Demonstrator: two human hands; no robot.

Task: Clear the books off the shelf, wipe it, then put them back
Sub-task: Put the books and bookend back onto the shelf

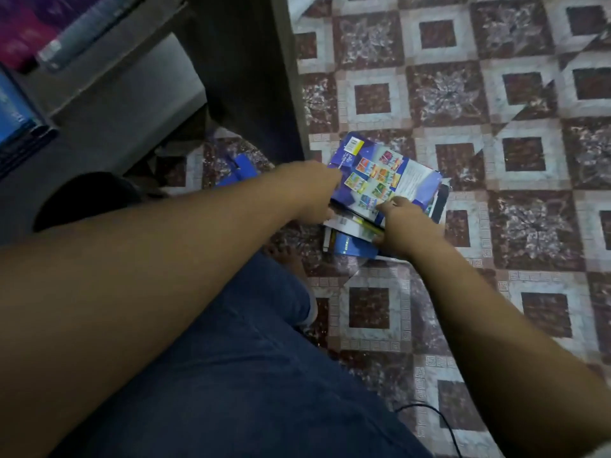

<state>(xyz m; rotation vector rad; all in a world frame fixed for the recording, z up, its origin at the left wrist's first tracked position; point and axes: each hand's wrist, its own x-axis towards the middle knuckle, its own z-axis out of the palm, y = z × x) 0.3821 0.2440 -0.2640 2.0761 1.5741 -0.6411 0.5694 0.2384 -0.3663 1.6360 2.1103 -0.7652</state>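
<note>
Far left, the grey shelf (132,77) holds a few books: a magenta book (23,31) and a grey-blue book (76,34) up top, and a blue book (13,110) at the frame's left edge on a lower level. The lower board beside them shows bare grey surface. A dark rounded shape (86,200) sits below the shelf; I cannot tell what it is. The shelf's dark side panel (251,77) runs down to the floor, with a blue scrap (239,168) lying on the floor just left of its foot.

Both bare arms reach forward and down over a leg in blue jeans (248,358); a bare foot (287,259) shows past the knee, just left of the stack. The left hand (314,193) grips the left edge of the top book (383,173) — fingers blurred, curled at the edge. That book has a blue cover with small coloured picture tiles, lies flat, and has torn corners. It tops a stack of books (350,239) on the patterned floor (463,292), just right of the side panel's foot, off the shelf. The right hand (403,226) grasps the stack's near edge — fingers over the top cover, thumb low against the lower books.

Right of the stack is brown-and-white tile-pattern flooring. A thin black cable (443,421) curves across it near the bottom edge.
</note>
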